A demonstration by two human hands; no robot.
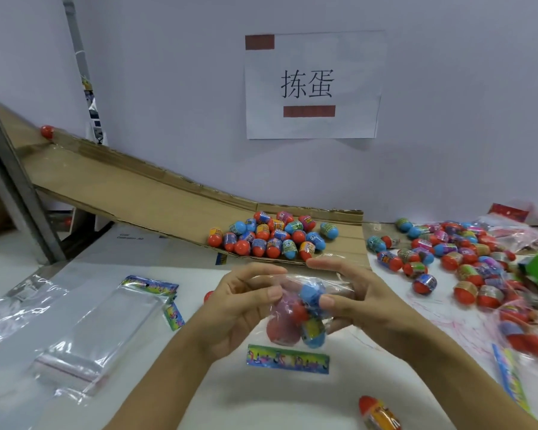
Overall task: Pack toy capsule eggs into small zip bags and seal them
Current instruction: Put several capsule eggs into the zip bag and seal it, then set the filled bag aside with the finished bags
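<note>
Pale lilac wall fills the back of the head view, with one white paper sign [313,85] taped to it, printed with two dark characters and two red-brown bars. Below runs a white tabletop [292,398].

Both hands are raised over it, just in front of the camera. The left hand [243,308] curls its fingers round one side of a small clear plastic zip bag [295,308], thumb pressed against the film. The right hand [351,299] grips the other side, thumb on the front, fingers wrapped behind. Inside the bag sit blue and red plastic capsule eggs [311,318], at least three (the film blurs them, so an exact count is not possible).

Beyond the fingertips of both hands, a brown cardboard chute [143,187] slopes down from far left of the left hand, ending in a heap of roughly two dozen eggs [271,235]; one red egg [47,131] sits at its top end. Right of the right hand lies a larger scatter of loose eggs [454,259], too many to count, some in bags.

Left of the left hand lies a stack of empty clear bags [97,336]. Directly under the hands lies one colourful printed card strip [288,359]; near the right forearm, one red and yellow egg [376,412].
</note>
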